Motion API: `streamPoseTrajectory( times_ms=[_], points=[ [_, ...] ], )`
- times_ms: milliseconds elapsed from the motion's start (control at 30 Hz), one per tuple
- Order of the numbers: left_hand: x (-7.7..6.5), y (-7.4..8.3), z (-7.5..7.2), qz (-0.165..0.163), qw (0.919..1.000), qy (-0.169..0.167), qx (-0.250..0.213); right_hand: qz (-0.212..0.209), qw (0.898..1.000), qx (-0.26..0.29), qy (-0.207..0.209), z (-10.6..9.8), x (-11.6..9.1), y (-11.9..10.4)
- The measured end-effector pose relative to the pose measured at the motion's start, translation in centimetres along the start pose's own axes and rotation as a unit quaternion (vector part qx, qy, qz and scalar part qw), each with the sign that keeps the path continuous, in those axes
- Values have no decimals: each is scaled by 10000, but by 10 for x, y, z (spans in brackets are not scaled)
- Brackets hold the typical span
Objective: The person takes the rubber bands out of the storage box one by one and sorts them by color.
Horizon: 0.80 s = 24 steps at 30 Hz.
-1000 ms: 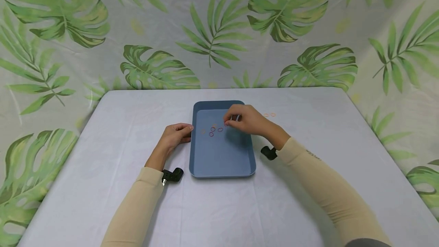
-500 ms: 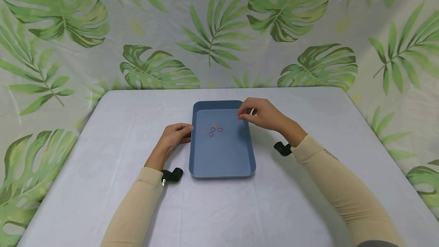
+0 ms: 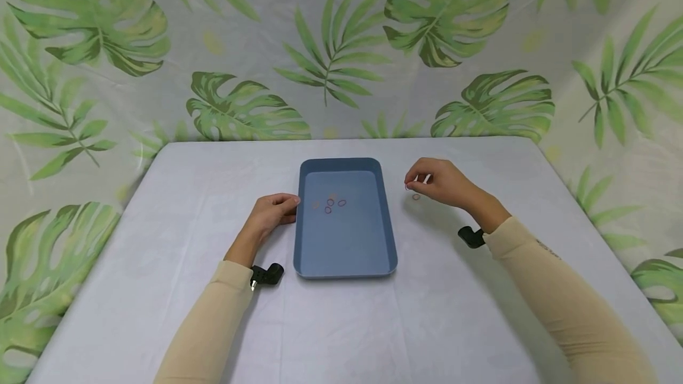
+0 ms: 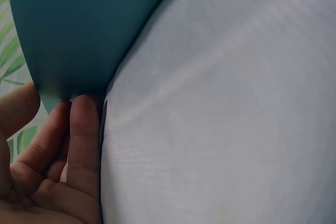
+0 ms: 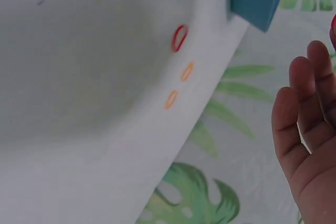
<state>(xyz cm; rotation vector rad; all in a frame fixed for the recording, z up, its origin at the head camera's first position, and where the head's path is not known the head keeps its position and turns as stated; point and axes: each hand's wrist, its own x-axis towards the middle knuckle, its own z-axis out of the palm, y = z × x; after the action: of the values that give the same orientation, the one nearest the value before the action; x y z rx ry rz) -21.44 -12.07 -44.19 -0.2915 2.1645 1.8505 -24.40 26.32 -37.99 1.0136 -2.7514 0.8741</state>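
In the head view my right hand point(image 3: 440, 184) is above the tablecloth to the right of the blue tray point(image 3: 347, 248), pinching a small red rubber band point(image 3: 407, 186) between thumb and fingertips. Just below it, another red rubber band point(image 5: 179, 38) lies on the cloth. Beyond that, the right wrist view shows two orange rubber bands point(image 5: 187, 71), which the hand covers in the head view. Inside the tray are several red rubber bands point(image 3: 342, 203) and pale orange ones point(image 3: 316, 204). My left hand point(image 3: 269, 213) holds the tray's left side, thumb at the rim and fingers against the outer wall point(image 4: 79, 51).
A white cloth point(image 3: 213, 170) covers the table. Behind its far edge hangs a leaf-printed curtain point(image 3: 341, 46). Each wrist carries a black camera, the left camera point(image 3: 269, 274) close to the tray's lower left side.
My right hand has moved right, from above the tray to above the cloth, still pinching the red rubber band. My left hand and the tray have stayed in place.
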Motion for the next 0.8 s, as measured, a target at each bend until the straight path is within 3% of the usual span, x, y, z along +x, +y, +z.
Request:
streamPoseTrajectory(
  times_ms=[267,467,800],
  points=[
    [0,-1,-1,32,10000,-24,11,616,9976,-302,-113,-8,-17,25],
    [0,-1,-1,61,10000,-27,-5,854,9955,-392,-96,-15,-23,40],
    [0,-1,0,13,10000,-48,-72,1572,9860,-354,-442,-7,-24,60]
  ],
)
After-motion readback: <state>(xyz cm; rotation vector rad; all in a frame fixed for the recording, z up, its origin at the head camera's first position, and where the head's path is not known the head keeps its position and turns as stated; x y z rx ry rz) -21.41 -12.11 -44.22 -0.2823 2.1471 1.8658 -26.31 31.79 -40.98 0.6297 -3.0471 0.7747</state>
